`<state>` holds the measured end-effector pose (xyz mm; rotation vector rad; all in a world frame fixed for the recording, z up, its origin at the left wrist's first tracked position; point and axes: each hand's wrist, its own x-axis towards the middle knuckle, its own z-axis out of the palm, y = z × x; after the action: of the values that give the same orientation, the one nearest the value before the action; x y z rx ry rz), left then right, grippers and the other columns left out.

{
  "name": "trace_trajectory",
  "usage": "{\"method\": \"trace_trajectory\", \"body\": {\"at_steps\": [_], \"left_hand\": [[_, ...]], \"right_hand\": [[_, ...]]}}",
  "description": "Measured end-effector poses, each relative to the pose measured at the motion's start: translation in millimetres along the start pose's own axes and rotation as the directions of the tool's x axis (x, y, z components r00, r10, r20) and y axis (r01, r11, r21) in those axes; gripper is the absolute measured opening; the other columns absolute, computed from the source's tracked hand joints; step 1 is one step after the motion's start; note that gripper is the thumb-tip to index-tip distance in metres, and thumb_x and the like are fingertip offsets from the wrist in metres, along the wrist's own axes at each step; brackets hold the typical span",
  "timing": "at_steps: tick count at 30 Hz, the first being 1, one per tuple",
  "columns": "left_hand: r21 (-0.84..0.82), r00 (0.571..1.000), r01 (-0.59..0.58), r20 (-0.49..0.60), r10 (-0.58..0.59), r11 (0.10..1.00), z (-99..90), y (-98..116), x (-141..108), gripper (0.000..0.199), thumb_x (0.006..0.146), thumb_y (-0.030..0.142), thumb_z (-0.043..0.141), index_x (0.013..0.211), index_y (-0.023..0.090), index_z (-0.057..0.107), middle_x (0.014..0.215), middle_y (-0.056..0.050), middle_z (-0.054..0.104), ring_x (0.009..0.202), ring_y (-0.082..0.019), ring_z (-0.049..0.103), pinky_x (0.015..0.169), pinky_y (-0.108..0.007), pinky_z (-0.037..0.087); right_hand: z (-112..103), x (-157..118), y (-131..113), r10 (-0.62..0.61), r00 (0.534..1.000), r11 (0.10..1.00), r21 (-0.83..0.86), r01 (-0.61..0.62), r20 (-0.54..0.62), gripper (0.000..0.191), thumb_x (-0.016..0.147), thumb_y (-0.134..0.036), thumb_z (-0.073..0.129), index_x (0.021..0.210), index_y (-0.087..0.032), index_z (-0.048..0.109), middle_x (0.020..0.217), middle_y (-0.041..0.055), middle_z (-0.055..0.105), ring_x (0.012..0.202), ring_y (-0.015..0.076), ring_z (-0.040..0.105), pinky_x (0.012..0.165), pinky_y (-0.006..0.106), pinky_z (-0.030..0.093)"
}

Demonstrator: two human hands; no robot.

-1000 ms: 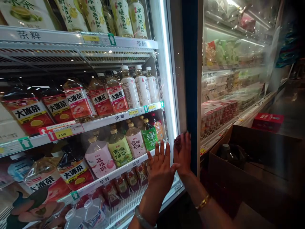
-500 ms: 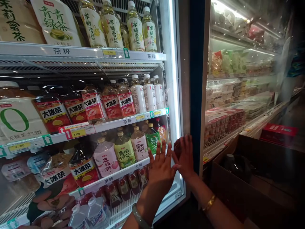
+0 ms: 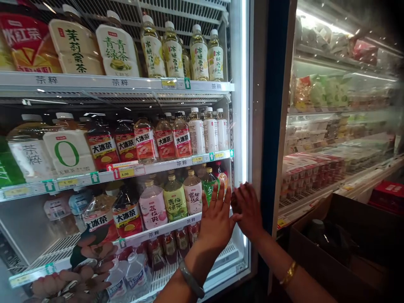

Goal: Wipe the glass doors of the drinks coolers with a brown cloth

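Note:
My left hand (image 3: 217, 216), with a grey bangle on its wrist, lies with fingers spread against the glass front of a lit drinks cooler. Just to its right is my right hand (image 3: 248, 210), fingers stretched up near the cooler's lit frame (image 3: 243, 139); a gold bracelet circles that wrist. The two thumbs meet or nearly touch. Neither hand holds anything. Behind the left fingertips, inside the cooler, stands a green-labelled bottle (image 3: 209, 181), partly covered. A pink-labelled bottle (image 3: 192, 193) and a yellow-green one (image 3: 174, 198) are beside it on that shelf.
Bottled teas fill the upper shelves, among them a bottle marked 0 (image 3: 67, 147). Clear bottles (image 3: 137, 269) stand at the bottom, behind flower shapes (image 3: 91, 273) on the glass. Right of a dark blue post (image 3: 276, 126) are an open cardboard box (image 3: 315, 210) and another chilled display (image 3: 341, 111).
The view has shifted, so the shelves sit farther right and more bottles show at the left. Both hands keep nearly the same spread pose at the cooler's right side.

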<state>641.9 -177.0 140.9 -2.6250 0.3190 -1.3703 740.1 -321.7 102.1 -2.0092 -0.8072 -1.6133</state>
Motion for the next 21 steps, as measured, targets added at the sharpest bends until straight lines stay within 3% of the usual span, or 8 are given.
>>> {"method": "trace_trajectory", "body": {"at_steps": [2,4,7,10,13,17,19,21], "left_hand": [[0.001,1.0,0.004,0.01,-0.004,1.0,-1.0,-2,-1,0.08,0.102,0.052,0.047,0.166,0.018,0.013,0.172,-0.011,0.017,0.163,-0.027,0.003,0.131,-0.06,0.005],[-0.009,1.0,0.024,0.016,-0.024,1.0,-4.2,-4,1,0.081,0.102,0.052,0.046,0.166,0.017,0.011,0.172,-0.012,0.017,0.163,-0.028,0.004,0.131,-0.062,0.008],[-0.024,0.999,0.051,0.007,-0.051,0.998,-8.8,-8,4,0.082,0.102,0.052,0.045,0.166,0.017,0.008,0.172,-0.011,0.018,0.163,-0.027,0.003,0.13,-0.063,0.009],[-0.03,0.999,0.05,-0.004,-0.051,0.998,-9.6,-12,1,0.084,0.101,0.052,0.047,0.166,0.016,0.007,0.171,-0.012,0.021,0.163,-0.025,0.002,0.131,-0.061,0.009],[-0.034,0.999,0.052,0.007,-0.052,0.998,-9.8,-15,-3,0.084,0.101,0.05,0.05,0.166,0.018,0.008,0.171,-0.013,0.02,0.163,-0.026,0.004,0.131,-0.06,0.011],[-0.033,0.997,0.077,-0.025,-0.078,0.997,-18.7,-21,6,0.083,0.103,0.05,0.046,0.166,0.015,0.005,0.171,-0.015,0.018,0.162,-0.028,0.003,0.131,-0.062,0.005],[-0.025,0.997,0.065,-0.05,-0.067,0.998,-26.3,-25,15,0.081,0.104,0.049,0.043,0.166,0.014,0.004,0.172,-0.015,0.017,0.162,-0.027,-0.001,0.13,-0.062,-0.002],[-0.02,0.997,0.048,-0.061,-0.049,0.999,-33.0,-29,24,0.081,0.104,0.05,0.042,0.166,0.014,0.004,0.172,-0.014,0.015,0.162,-0.027,-0.003,0.13,-0.061,-0.008]], "right_hand": [[-3,15,-1,-0.196,0.98,0.98,0.035,0.195,0.031,0.07,0.1,-0.03,0.052,0.164,-0.032,0.022,0.159,0.0026,0.048,0.16,0.0246,0.021,0.128,0.054,0.036],[-6,36,7,-0.261,0.965,0.965,0.049,0.259,0.028,0.072,0.099,-0.028,0.055,0.163,-0.034,0.023,0.157,0.0013,0.051,0.159,0.024,0.025,0.13,0.053,0.032],[-9,52,18,-0.122,0.992,0.992,0.043,0.123,-0.021,0.071,0.098,-0.029,0.056,0.163,-0.029,0.027,0.164,0.0075,0.041,0.159,0.0308,0.023,0.126,0.063,0.032],[-6,35,6,0.122,0.99,0.992,0.025,-0.121,-0.075,0.072,0.099,-0.029,0.054,0.164,-0.027,0.023,0.169,0.0102,0.029,0.16,0.0332,0.016,0.122,0.068,0.036],[-3,23,-20,-0.035,0.999,0.998,0.046,0.036,-0.034,0.07,0.101,-0.027,0.049,0.165,-0.029,0.019,0.166,0.0067,0.036,0.161,0.0276,0.014,0.126,0.062,0.036],[-6,65,-27,-0.301,0.954,0.947,0.121,0.298,0.006,0.069,0.102,-0.03,0.05,0.164,-0.034,0.021,0.157,0.0001,0.051,0.158,0.0218,0.027,0.129,0.051,0.034],[-10,92,-14,-0.274,0.962,0.956,0.105,0.273,-0.005,0.068,0.1,-0.029,0.053,0.162,-0.031,0.027,0.16,0.003,0.047,0.158,0.0258,0.025,0.13,0.056,0.031],[-12,105,-1,-0.115,0.992,0.99,0.081,0.118,-0.043,0.067,0.097,-0.029,0.056,0.16,-0.028,0.033,0.165,0.0063,0.039,0.159,0.0297,0.022,0.129,0.061,0.029]]}}
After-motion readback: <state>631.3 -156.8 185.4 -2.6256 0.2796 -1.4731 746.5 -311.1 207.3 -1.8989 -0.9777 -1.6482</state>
